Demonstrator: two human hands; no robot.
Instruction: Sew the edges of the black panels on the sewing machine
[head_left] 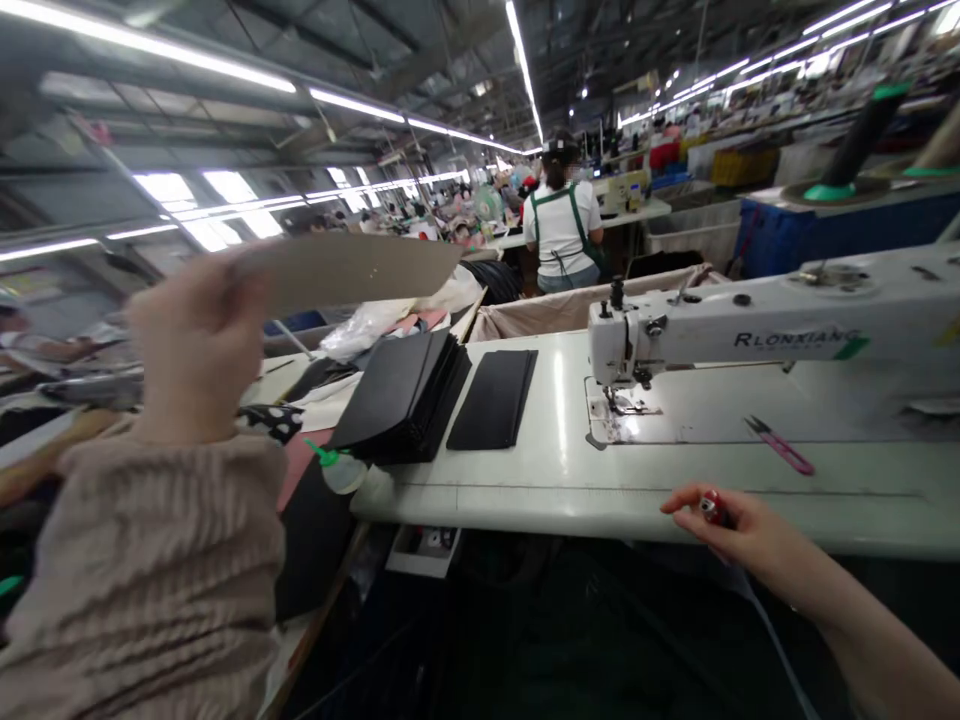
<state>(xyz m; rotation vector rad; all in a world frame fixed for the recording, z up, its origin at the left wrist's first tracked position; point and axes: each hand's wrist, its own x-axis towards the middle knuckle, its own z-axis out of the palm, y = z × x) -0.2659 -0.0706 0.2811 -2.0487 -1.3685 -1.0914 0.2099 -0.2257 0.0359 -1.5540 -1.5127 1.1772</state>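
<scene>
My left hand (199, 335), blurred and raised at the left, pinches one end of a flat grey-beige panel (352, 268). The panel stretches to the right, above the stacked black pieces. At the table's front edge, my right hand (739, 530) is curled around a small red object with a metallic end (714, 507); its exact kind is unclear. Beyond that hand lie pink-handled thread snips (781, 446). A white sewing machine (720, 325) stands on the table (555, 480), its needle area behind and left of my right hand.
A tall stack of black panels (397, 390) sits on the table's left, beside a lower black pile (493, 400). A green-tipped bottle (341, 470) is at the left corner. Behind is a cloth-lined bin (540, 318); a person in a green apron (564, 225) stands farther back.
</scene>
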